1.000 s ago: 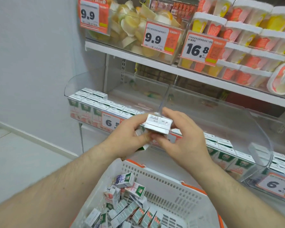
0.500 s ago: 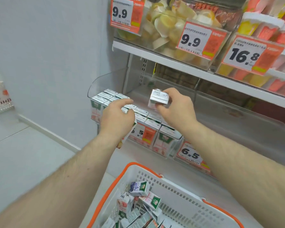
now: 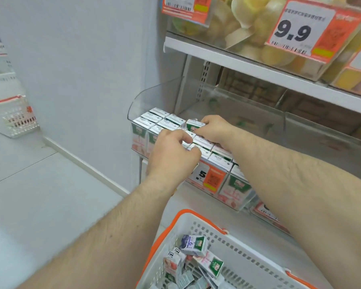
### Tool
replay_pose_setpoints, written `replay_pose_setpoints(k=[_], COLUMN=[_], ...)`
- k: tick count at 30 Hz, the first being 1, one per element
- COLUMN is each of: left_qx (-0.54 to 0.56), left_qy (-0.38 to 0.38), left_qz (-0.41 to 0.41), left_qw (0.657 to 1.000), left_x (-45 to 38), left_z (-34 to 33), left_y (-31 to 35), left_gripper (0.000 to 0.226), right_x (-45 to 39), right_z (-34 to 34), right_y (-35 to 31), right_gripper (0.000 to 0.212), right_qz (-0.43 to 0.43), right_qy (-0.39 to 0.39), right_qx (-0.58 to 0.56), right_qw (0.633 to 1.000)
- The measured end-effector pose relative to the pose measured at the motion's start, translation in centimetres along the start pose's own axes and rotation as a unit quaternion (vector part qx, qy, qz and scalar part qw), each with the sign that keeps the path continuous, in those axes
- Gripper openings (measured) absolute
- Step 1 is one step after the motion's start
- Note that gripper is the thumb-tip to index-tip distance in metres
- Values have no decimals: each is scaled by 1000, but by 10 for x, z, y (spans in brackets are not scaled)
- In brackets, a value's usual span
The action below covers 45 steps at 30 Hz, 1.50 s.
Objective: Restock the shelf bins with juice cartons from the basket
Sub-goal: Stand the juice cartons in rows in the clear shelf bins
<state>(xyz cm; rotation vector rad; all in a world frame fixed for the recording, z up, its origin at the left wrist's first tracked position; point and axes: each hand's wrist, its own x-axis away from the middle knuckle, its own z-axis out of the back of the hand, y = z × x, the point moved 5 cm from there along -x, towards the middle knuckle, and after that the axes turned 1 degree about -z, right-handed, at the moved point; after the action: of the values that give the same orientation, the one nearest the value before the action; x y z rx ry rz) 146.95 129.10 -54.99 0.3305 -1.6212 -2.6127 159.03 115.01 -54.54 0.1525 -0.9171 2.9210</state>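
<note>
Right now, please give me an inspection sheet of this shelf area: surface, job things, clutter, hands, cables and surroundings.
Surface: white shelf carrying a clear bin, its back part bare.
Job things: juice cartons in rows at the bin front; more lie loose in the white basket with orange rim.
Clutter: nothing seen.
Hands: right hand holds a carton at the rows; left hand rests on the cartons, its grip unclear.
Cables: nothing seen.
Surroundings: 9.9 price tag above, second basket on the floor, white wall.

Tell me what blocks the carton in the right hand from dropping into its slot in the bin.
Nothing visible: the right hand sets the carton behind the filled rows in the bin.
</note>
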Motion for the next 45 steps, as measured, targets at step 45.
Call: replay_pose_setpoints(k=[45], left_qx=[274], left_qy=[-24], left_qz=[57], left_qw=[960], left_x=[24], left_z=[-6], left_y=[20], left_gripper=[27], right_x=[49], right_z=[64], right_y=[-6], right_gripper=[52], right_qz=[49], right_qy=[109], right_qx=[-123], right_qw=[985])
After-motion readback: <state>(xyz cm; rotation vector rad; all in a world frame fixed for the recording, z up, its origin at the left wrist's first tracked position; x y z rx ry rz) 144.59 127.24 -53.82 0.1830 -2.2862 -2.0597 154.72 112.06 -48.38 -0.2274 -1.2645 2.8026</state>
